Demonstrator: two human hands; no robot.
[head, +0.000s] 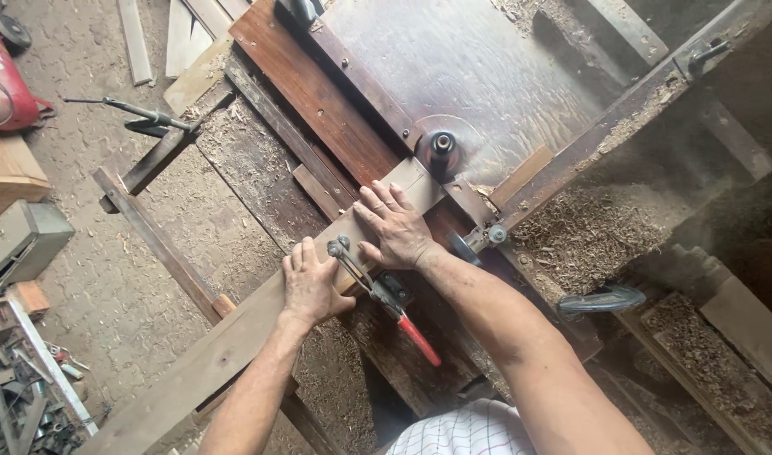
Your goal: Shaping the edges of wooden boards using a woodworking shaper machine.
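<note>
Plank (234, 337) lies flat under both palms: left hand (310, 286) and right hand (394, 227) pressed open on it, fingers spread, beside clamp (377, 291), near cutter (441, 152).

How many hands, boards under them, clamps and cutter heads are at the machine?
Hands: 2, left hand and right hand, both flat on the board
Long wooden board: 1
Red-handled clamp: 1
Cutter head: 1
Total: 5

Sawdust heap (597, 227), grey metal box (19, 240), perhaps toolbox.
</note>
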